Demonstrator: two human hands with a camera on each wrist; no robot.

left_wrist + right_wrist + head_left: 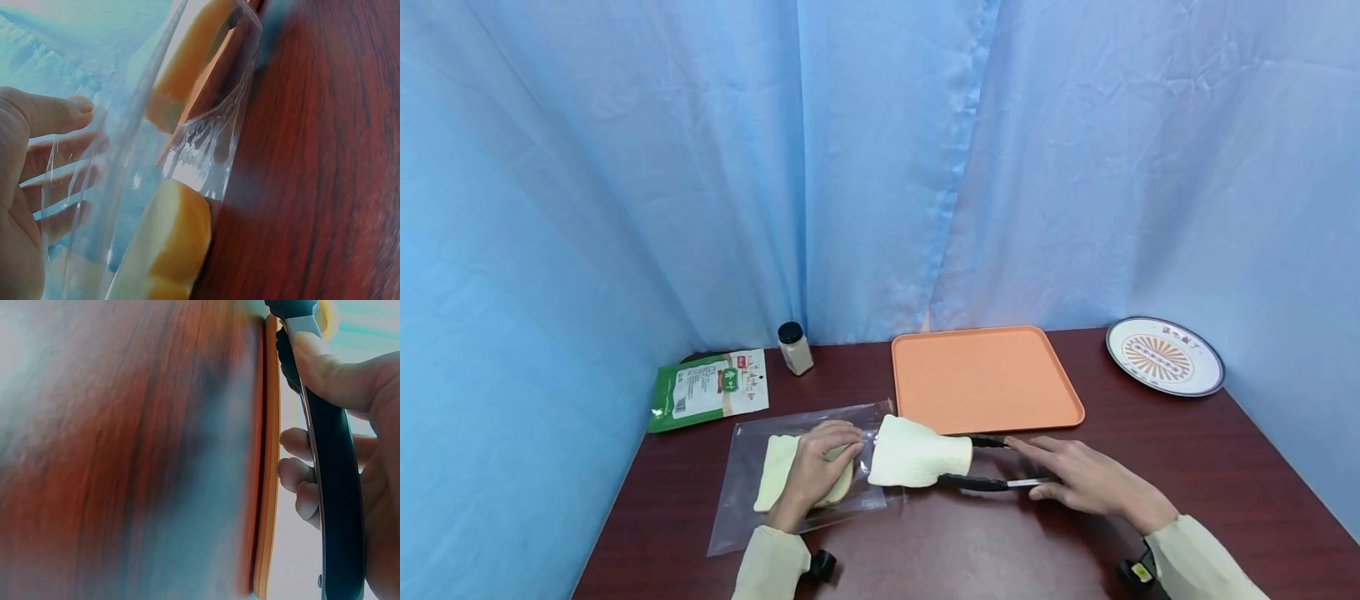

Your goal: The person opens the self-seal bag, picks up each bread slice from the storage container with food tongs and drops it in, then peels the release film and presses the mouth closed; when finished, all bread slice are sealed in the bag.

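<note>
My left hand holds the edge of a clear plastic bag, its thumb and fingers about the film. Inside the bag lies a bread slice, partly hidden by that hand; its crust shows in the left wrist view. My right hand grips a pair of tongs with black ends; the dark handle lies between thumb and fingers in the right wrist view. Between the tong ends is a second bread slice, pinched narrow on the right, its wide end at the bag's right side.
An orange tray lies behind the tongs. At the back left are a green and white packet and a black-capped shaker jar. A patterned plate sits at the far right. Blue curtains enclose the dark wooden table.
</note>
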